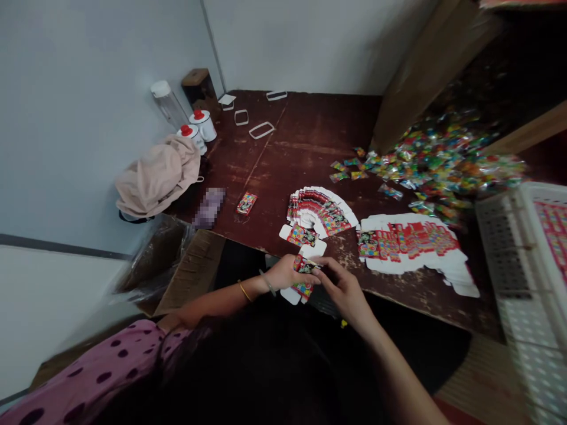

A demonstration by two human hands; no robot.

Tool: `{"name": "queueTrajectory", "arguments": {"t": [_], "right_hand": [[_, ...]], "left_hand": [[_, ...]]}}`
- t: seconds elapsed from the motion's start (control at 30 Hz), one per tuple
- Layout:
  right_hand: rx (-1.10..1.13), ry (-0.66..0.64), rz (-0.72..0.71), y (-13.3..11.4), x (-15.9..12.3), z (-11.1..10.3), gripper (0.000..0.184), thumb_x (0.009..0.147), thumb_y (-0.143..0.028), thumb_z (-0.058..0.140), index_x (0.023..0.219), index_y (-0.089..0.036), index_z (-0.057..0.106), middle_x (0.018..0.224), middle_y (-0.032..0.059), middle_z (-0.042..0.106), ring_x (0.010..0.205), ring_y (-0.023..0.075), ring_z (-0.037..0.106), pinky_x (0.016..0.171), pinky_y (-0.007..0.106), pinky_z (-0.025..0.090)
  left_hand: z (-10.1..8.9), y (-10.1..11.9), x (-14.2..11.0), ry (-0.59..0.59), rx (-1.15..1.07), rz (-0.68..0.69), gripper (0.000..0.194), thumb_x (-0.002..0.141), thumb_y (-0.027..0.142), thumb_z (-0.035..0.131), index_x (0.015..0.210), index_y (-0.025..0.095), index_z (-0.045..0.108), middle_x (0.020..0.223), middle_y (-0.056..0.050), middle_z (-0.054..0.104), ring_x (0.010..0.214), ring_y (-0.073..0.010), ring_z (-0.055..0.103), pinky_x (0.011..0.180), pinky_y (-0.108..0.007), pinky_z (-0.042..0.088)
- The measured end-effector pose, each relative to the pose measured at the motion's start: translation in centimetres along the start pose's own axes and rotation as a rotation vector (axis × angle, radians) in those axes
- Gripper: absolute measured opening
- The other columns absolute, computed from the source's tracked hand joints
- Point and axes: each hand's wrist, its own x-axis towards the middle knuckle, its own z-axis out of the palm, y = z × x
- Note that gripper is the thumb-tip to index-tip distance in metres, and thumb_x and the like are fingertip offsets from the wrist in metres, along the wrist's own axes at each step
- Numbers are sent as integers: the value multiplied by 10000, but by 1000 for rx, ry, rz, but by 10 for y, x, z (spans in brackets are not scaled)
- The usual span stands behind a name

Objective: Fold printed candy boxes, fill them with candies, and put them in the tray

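Note:
At the front edge of the table, my left hand is closed around a small printed carton, red with many colours and white flaps. My right hand pinches the same carton at its right end. Below my left hand a second carton with a white flap shows in part; I cannot tell whether it is held. Just beyond lies an unfolded flat carton, touching a fan of flat cartons. An overlapping row of flat cartons spreads to the right. A folded carton lies apart on the left.
Wrapped candies are heaped at the right beside a wooden board. A white plastic basket stands at the right edge. Lidded mugs, a clear bottle and a beige bag are at the left. White frames lie at the back.

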Motion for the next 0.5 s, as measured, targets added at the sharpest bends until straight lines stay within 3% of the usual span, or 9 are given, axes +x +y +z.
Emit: {"name": "queueTrajectory", "arguments": {"t": [0.07,0.17,0.23,0.33,0.5], "right_hand": [[61,141,59,8,-7,11,321,846,-406,628,1109,-243,543,961,36,656,907,191,634,853,339,496],[145,243,127,14,-19,18,336,779,-407,707,996,-245,508,850,3,625,811,170,625,764,298,505],[182,244,160,13,-27,19,298,758,-426,723,884,-231,535,816,3,612,780,162,606,734,279,498],[309,161,292,12,-40,18,284,779,-475,686,773,-207,592,739,11,612,693,144,571,673,264,492],[856,-116,772,22,-51,19,258,669,-371,803,777,-199,644,640,-24,592,533,86,511,495,194,445]], "left_hand": [[5,-8,-4,164,52,85,417,646,457,785,794,105,619,705,-11,622,629,-102,550,619,-223,441],[10,-15,-17,302,89,240,475,736,393,737,1099,139,564,908,-51,664,771,-134,611,707,-235,465],[9,-16,-28,275,123,293,494,769,360,711,1180,159,523,996,-71,659,828,-144,626,742,-240,469],[7,-17,-45,190,201,230,388,802,370,669,1104,141,590,922,-61,660,762,-133,614,694,-224,459],[8,-15,-66,52,365,179,306,872,367,563,1061,163,691,900,-51,672,784,-139,595,749,-236,448]]}}
